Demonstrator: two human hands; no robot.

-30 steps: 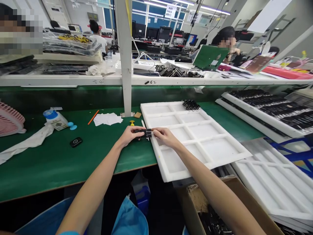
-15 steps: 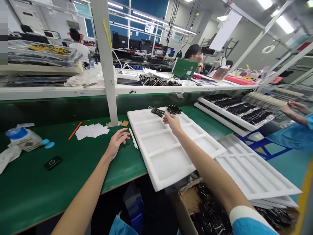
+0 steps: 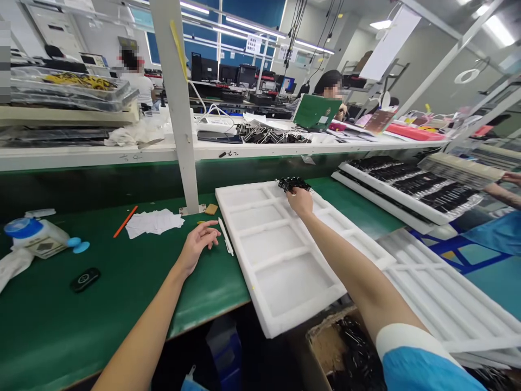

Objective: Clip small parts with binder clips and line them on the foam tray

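My right hand (image 3: 300, 202) reaches over the white foam tray (image 3: 285, 251) to its far end. Its fingers are closed on a small black device at the front of a tight group of black devices (image 3: 293, 183) in a far compartment. The fingers hide most of the held piece. My left hand (image 3: 199, 244), loosely curled with fingers apart and holding nothing, hovers over the green tabletop (image 3: 150, 288). Beside its fingertips lies a white pen (image 3: 226, 237), left of the tray's edge.
On the left are white paper slips (image 3: 154, 222), an orange stick (image 3: 125, 221), a black oval device (image 3: 85, 279) and a blue-capped bottle (image 3: 36, 234). Filled trays (image 3: 411, 190) stand at right, near another person's arm (image 3: 502, 191). A cardboard box (image 3: 319, 347) of black parts sits below.
My right hand has carried a black device rightward from the tray's far left corner to the group of devices. My left hand stays nearly in place. The view has shifted slightly.
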